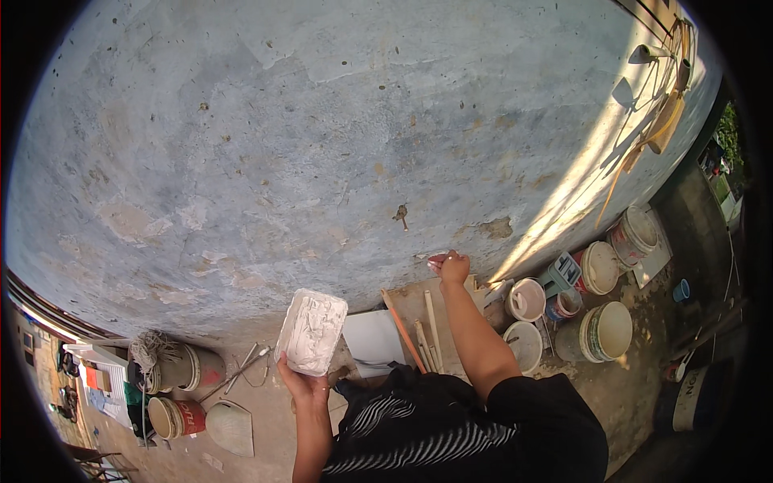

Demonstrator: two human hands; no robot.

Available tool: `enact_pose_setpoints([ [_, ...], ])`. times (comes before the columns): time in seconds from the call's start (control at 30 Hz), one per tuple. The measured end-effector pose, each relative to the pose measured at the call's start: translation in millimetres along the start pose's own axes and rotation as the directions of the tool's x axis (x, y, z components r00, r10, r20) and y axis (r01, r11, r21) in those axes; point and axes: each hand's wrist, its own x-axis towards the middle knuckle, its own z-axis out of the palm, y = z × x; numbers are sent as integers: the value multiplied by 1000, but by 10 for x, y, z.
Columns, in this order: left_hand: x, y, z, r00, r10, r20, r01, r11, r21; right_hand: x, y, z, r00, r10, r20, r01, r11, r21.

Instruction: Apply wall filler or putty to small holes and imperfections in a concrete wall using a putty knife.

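Paste (pixel 318 332), thick and white, filled much of the tray (pixel 323 295) at the lower middle of the frame. In the head view its top looked ridged and partly worked, and I judged that plenty was left. The grey-blue wall (pixel 322 121) took up the upper part of the frame. Pale blotches (pixel 129 221) marked its left side; whether those were fresh coats or old wear, I could not tell. A chipped patch (pixel 497 229) right of centre looked bare, and a dark brown mark (pixel 401 214) near the middle seemed uncovered, so by my reckoning much of the surface was undone.

My left hand (pixel 306 388) had hold of the tray's lower end, its fingers partly spread, with the forearm rising from the bottom edge. My right arm stretched up and slightly leftward from the lower right, bringing my right hand (pixel 455 268) close to the wall, just right of the middle. It was curled tightly around a small reddish tool (pixel 436 262); whether that touched the wall, I could not tell.
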Motion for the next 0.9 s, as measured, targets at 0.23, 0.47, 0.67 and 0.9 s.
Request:
enact_pose_setpoints([
  [0.23, -1, -60, 59, 1000, -20, 15, 20, 1000, 4, 47, 169, -88, 987, -129, -99, 113, 981, -156],
  [0.47, 4, -59, 25, 999, -13, 47, 14, 1000, -13, -86, -6, -43, 887, -458, 58, 421, 750, -511],
  [0.67, -16, -49, 63, 999, -17, 48, 17, 1000, -13, -271, -173, 24, 813, -538, 222, 518, 493, -699],
  [0.9, -16, -105, 59, 997, -25, 68, 26, 1000, -3, -227, -16, -176, 873, -461, 157, 470, 712, -523],
])
